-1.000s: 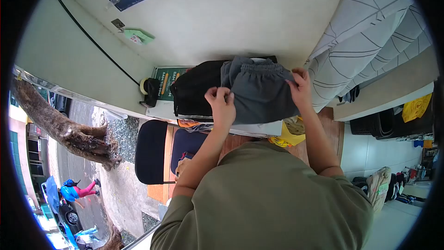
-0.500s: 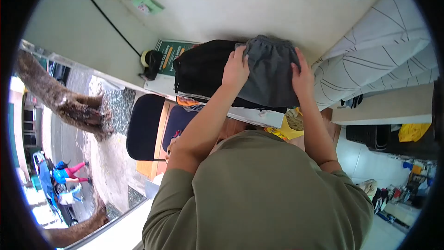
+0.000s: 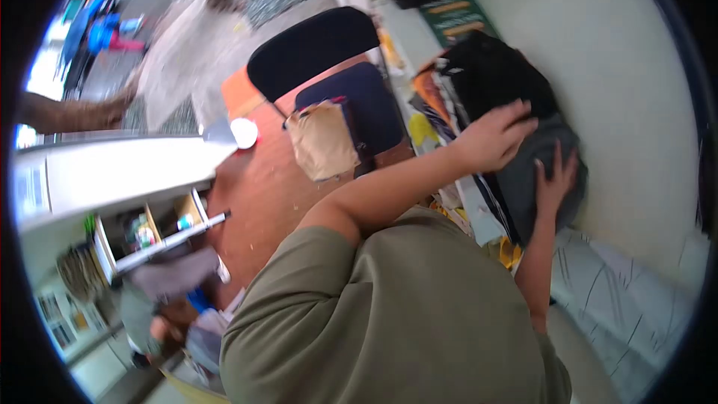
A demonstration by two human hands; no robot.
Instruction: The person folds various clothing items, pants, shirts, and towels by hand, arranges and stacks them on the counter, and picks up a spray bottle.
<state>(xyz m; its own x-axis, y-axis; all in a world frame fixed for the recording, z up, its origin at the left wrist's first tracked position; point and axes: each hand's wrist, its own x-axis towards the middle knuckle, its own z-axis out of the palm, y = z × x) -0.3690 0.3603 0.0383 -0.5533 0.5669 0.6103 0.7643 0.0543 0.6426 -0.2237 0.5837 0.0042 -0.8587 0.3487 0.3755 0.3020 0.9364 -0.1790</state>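
Note:
Dark grey cloth with a gathered waistband (image 3: 527, 187) lies on top of a pile of folded clothes by the wall. Black cloth (image 3: 497, 75) is beside it on the same pile. My left hand (image 3: 497, 135) is over the pile near where the black and grey cloth meet, its fingers partly apart and a little blurred. My right hand (image 3: 556, 179) rests on the grey cloth with its fingers spread. Patterned and orange cloth (image 3: 430, 97) shows at the pile's near side.
A dark chair (image 3: 314, 49) and a tan bag (image 3: 323, 141) stand left of the pile. A green box (image 3: 456, 11) lies beyond it. White lined fabric (image 3: 621, 299) is at the lower right. A person (image 3: 149, 322) is at the lower left.
The view has turned toward the left, so the pile now appears further right and tilted. My left hand has come off the cloth's upper edge; my right hand now lies spread on the grey cloth.

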